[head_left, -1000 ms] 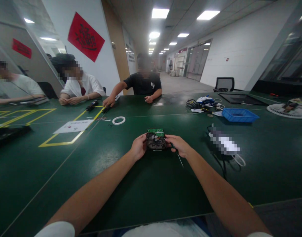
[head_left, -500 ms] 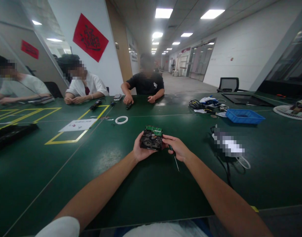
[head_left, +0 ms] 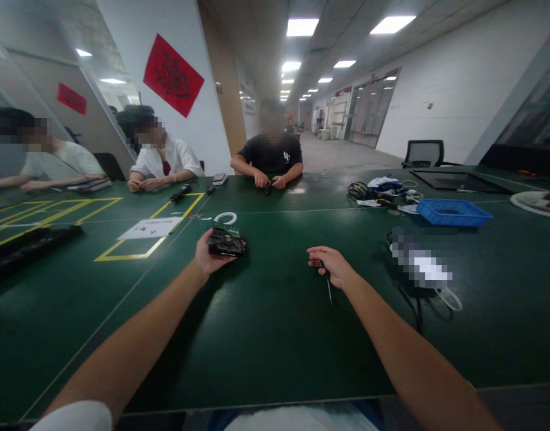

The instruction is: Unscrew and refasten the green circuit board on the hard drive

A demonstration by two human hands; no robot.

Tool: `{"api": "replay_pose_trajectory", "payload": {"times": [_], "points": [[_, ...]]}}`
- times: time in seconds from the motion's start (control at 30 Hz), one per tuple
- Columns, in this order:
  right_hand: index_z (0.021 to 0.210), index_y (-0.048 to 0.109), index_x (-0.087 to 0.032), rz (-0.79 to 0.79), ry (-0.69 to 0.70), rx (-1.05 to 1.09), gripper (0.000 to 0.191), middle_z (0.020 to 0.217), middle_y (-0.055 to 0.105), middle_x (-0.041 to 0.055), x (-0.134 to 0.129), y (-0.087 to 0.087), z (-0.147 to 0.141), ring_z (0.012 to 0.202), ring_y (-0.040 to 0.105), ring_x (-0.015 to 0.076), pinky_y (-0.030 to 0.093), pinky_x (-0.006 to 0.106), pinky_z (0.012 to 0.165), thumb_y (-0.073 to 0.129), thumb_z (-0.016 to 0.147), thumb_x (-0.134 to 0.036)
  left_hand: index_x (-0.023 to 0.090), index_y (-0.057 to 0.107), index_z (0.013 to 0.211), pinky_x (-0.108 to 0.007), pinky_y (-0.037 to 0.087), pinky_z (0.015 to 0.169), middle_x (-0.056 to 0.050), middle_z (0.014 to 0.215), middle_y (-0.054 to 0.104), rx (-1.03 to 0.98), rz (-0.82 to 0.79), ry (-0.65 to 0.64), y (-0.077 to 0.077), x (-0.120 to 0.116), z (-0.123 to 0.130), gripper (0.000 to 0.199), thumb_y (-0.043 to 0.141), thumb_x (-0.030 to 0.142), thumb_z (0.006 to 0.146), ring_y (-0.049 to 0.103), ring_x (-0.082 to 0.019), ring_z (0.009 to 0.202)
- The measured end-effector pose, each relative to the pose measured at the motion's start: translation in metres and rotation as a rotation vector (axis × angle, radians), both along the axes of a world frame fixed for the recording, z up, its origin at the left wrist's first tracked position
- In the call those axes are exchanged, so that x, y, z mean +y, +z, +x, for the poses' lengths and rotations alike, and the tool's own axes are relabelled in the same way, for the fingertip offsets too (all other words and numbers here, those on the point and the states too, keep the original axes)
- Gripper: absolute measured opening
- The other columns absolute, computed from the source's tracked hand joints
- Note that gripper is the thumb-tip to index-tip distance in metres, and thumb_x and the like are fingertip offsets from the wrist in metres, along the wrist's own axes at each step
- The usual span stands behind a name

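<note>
A hard drive [head_left: 226, 242], black with a green circuit board along its far side, rests in my left hand [head_left: 206, 254], whose fingers close round its left and near sides. The drive is held over the table, left of the middle. Well to the right, my right hand [head_left: 331, 266] is closed around a screwdriver [head_left: 329, 290]. Its dark handle is mostly hidden in the fingers, and the thin metal shaft points down toward me. A white ring-shaped roll [head_left: 225, 218] lies just beyond the hard drive.
Yellow tape and a paper sheet [head_left: 150, 228] mark the green table [head_left: 275, 335] at left. A blue tray [head_left: 455, 213] and cables [head_left: 360, 190] lie at right, with a blurred corded object [head_left: 421, 263] nearer. Across sits a person in black [head_left: 270, 157]; others sit at left.
My hands have moved apart: the left carried the hard drive leftward, and the right came off it with the screwdriver. The person across has brought both hands together on a small dark object.
</note>
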State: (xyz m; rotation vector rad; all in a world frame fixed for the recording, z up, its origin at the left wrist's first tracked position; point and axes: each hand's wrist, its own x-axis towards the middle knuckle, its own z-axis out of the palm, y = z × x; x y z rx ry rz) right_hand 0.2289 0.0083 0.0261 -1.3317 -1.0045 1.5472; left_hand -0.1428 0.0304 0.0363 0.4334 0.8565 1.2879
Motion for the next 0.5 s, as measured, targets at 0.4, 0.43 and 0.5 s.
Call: {"api": "replay_pose_trajectory", "payload": {"times": [0.4, 0.43, 0.5], "points": [[0.099, 0.066, -0.015, 0.012, -0.043, 0.008, 0.016, 0.087, 0.068, 0.0062, 0.005, -0.006, 0.003, 0.067, 0.066, 0.0107, 0.031, 0.015, 0.04, 0.065, 0.084, -0.009, 0.016, 0.06, 0.111, -0.057, 0.049, 0.09, -0.012, 0.096, 0.071, 0.388, -0.253, 0.014, 0.037, 0.013, -0.114, 0.048, 0.034, 0.055, 0.098, 0.063, -0.034, 0.1], [0.099, 0.066, -0.015, 0.011, -0.044, 0.005, 0.016, 0.088, 0.068, 0.0063, 0.006, -0.005, 0.004, 0.066, 0.066, 0.0106, 0.031, 0.015, 0.04, 0.065, 0.083, -0.009, 0.016, 0.06, 0.109, -0.057, 0.049, 0.09, -0.012, 0.094, 0.071, 0.399, -0.264, 0.018, 0.041, 0.013, -0.114, 0.046, 0.036, 0.054, 0.098, 0.063, -0.033, 0.098], [0.099, 0.067, -0.014, 0.008, -0.049, 0.001, 0.017, 0.088, 0.069, 0.0066, 0.006, -0.005, 0.005, 0.066, 0.066, 0.0106, 0.031, 0.015, 0.04, 0.064, 0.083, -0.009, 0.016, 0.061, 0.104, -0.057, 0.049, 0.09, -0.011, 0.09, 0.07, 0.477, -0.274, 0.023, 0.048, 0.014, -0.111, 0.042, 0.039, 0.051, 0.098, 0.062, -0.031, 0.093]]}}
